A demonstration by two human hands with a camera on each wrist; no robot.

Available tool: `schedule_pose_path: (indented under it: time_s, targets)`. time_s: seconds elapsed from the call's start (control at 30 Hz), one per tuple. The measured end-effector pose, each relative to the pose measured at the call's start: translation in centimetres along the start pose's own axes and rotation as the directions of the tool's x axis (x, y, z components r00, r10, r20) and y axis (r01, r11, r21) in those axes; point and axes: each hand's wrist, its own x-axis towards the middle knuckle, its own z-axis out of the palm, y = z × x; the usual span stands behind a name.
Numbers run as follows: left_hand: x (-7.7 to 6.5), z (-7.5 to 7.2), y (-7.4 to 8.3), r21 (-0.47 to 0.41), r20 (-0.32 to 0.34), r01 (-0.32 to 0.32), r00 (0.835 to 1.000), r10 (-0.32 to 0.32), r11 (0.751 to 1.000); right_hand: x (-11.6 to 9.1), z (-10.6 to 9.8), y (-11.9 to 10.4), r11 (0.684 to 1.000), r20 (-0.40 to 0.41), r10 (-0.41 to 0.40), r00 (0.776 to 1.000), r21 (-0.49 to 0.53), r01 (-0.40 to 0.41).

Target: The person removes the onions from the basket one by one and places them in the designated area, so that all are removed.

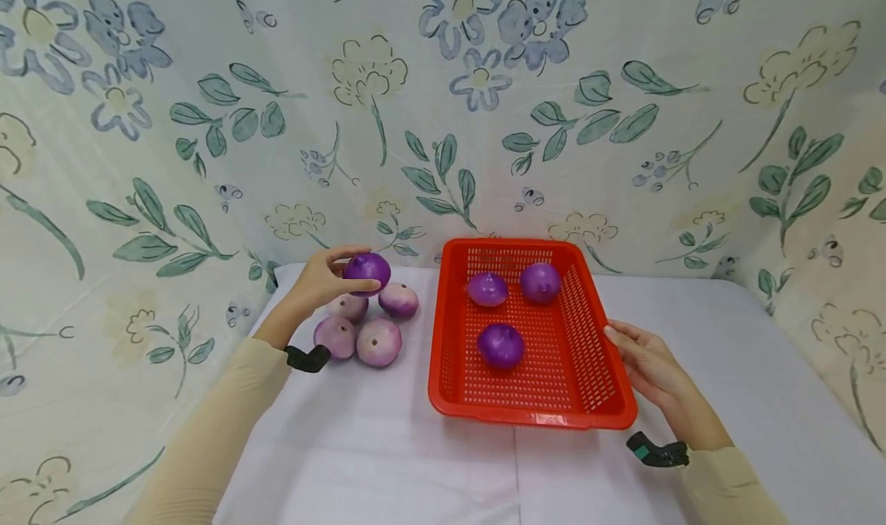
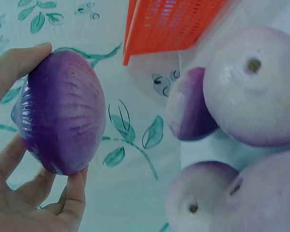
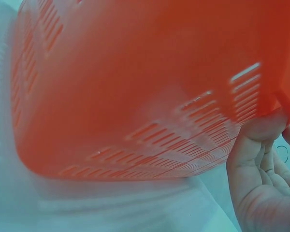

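My left hand [image 1: 322, 280] grips a glossy purple onion [image 1: 369, 272], thumb on one side and fingers on the other. The left wrist view shows that onion [image 2: 65, 111] held up on its side, ribbed skin outward. Below and beside it, several paler pink-purple onions [image 1: 378, 342] sit in a cluster on the white cloth. My right hand [image 1: 647, 362] holds the right rim of a red plastic basket [image 1: 533, 419], its thumb against the slotted wall in the right wrist view. Inside the basket lie three purple onions [image 1: 501, 346], spaced apart.
A white cloth [image 1: 374, 448] covers the table under the basket and the loose onions. Behind the table hangs a floral curtain [image 1: 311, 125], which also runs along the left and right sides. The basket's left wall stands just right of the onion cluster.
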Motion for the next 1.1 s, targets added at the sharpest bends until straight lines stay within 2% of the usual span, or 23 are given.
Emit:
schedule_pose_path:
  time_s: [0.27,0.67,0.83,1.1]
  targets:
    - [-0.8,-2.2,-2.2,0.005,-0.077,0.068,0.995,-0.067,0.998,-0.1,0.1,-0.1,1.0,0.015,-0.011,1.0,0.013,0.011]
    - [-1.7,-3.7,-5.8,-0.009,-0.189,0.153,0.97,-0.152,0.988,-0.1,0.1,-0.1,0.999,0.004,-0.012,1.0,0.033,0.012]
    - [-1.7,-4.4,-7.7,-0.012,-0.233,0.19,0.954,-0.187,0.982,-0.2,0.2,-0.2,1.0,-0.003,-0.006,1.0,0.024,0.006]
    - [-1.7,-4.9,-9.9,-0.063,-0.292,0.262,0.918,-0.269,0.963,-0.1,0.3,-0.2,1.0,-0.007,-0.002,1.0,0.02,0.002]
